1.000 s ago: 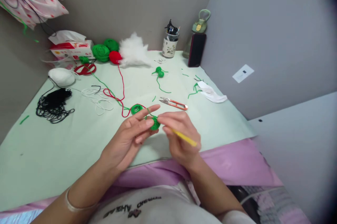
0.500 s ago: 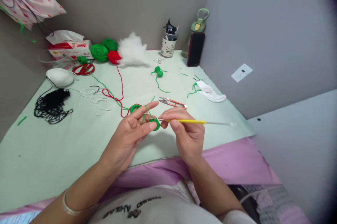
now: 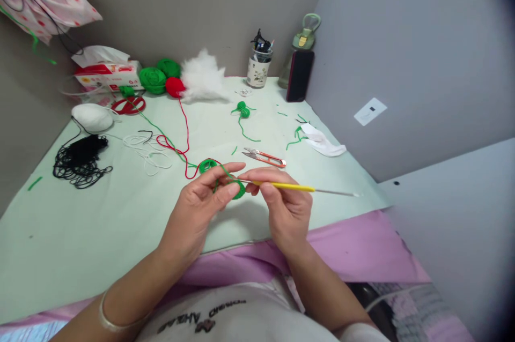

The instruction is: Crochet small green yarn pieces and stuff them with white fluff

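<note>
My left hand (image 3: 201, 197) pinches a small round green crochet piece (image 3: 240, 190) between thumb and fingers, with green yarn running over its index finger. In my right hand (image 3: 285, 200) is a crochet hook with a yellow grip (image 3: 292, 187), held like a pen. The hook's left end meets the green piece; its other metal end points right. Just beyond my left fingers lies a coil of green yarn (image 3: 207, 165), a red strand beside it. Thread snips with orange handles (image 3: 270, 159) rest on the table past my right fingers.
At the back stand a tissue box (image 3: 108, 75), green yarn balls (image 3: 153, 80), a red ball (image 3: 175, 87), white stuffing (image 3: 203, 78), a pen jar (image 3: 258, 68), a phone (image 3: 300, 76) and a bottle (image 3: 304, 39). Black yarn (image 3: 80, 160) and white yarn (image 3: 92, 118) lie left.
My left index finger has lowered and moved slightly right, closer to the hook. The yarn over it now slants lower towards the green piece. My right hand has barely moved.
</note>
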Action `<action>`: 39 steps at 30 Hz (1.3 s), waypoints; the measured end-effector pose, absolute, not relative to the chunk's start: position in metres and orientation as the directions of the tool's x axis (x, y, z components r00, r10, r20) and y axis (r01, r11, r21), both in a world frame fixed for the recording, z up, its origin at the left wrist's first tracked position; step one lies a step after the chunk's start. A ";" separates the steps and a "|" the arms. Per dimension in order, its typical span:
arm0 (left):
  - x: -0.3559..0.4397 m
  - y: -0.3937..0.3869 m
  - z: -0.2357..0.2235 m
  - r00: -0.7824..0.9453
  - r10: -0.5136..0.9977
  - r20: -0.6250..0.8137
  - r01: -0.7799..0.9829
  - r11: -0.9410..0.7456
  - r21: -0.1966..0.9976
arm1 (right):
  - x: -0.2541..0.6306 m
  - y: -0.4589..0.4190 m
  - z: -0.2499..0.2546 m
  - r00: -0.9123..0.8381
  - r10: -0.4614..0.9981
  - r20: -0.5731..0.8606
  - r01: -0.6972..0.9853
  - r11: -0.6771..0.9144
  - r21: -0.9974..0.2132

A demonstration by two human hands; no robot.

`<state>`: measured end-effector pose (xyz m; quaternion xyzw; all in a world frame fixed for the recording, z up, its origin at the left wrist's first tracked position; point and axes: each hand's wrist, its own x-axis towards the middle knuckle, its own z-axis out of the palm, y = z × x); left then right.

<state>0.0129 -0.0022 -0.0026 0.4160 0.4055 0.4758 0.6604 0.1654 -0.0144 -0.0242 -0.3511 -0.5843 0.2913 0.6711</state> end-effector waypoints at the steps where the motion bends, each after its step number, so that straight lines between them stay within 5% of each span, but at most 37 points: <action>1: 0.014 -0.002 -0.003 0.200 0.970 -0.141 -0.301 0.197 0.933 | 0.165 -0.015 -0.026 0.139 0.779 0.612 0.079 0.607 -0.791; 5: 0.015 0.001 -0.003 0.215 0.952 -0.216 -0.444 0.293 0.847 | 0.164 -0.015 -0.034 0.016 0.568 0.823 0.455 0.729 -0.511; 7: 0.013 0.004 -0.003 0.314 0.906 -0.285 -0.481 0.410 0.775 | 0.166 -0.014 -0.035 -0.017 0.482 0.876 0.507 0.760 -0.408; 10: 0.009 0.007 -0.003 0.365 0.879 -0.306 -0.503 0.463 0.730 | 0.170 -0.012 -0.028 0.115 0.640 0.760 0.315 0.702 -0.639; 13: 0.011 0.005 -0.001 0.248 0.939 -0.239 -0.500 0.335 0.798 | 0.170 -0.009 -0.022 0.167 0.755 0.634 0.110 0.624 -0.773; 16: 0.017 0.000 0.000 0.196 0.963 -0.184 -0.484 0.258 0.836 | 0.165 -0.008 -0.026 0.077 0.670 0.738 0.307 0.688 -0.657; 19: 0.018 0.001 0.000 0.315 0.917 -0.245 -0.505 0.380 0.775 | 0.163 -0.008 -0.032 0.039 0.534 0.844 0.465 0.738 -0.489; 22: 0.012 0.006 -0.001 0.398 0.867 -0.299 -0.515 0.481 0.710 | 0.167 -0.009 -0.030 0.165 0.619 0.767 0.297 0.711 -0.638; 27: 0.008 0.006 0.000 0.329 0.908 -0.260 -0.509 0.402 0.761 | 0.170 -0.009 -0.025 0.250 0.836 0.488 -0.158 0.533 -0.831; 33: 0.013 -0.001 -0.002 0.296 0.945 -0.136 -0.361 0.243 0.900 | 0.163 -0.010 -0.029 0.209 0.848 0.488 -0.069 0.510 -0.857; 39: 0.010 0.000 -0.004 0.277 0.954 -0.117 -0.287 0.199 0.937 | 0.170 -0.005 -0.026 0.190 0.935 0.300 -0.332 0.349 -0.876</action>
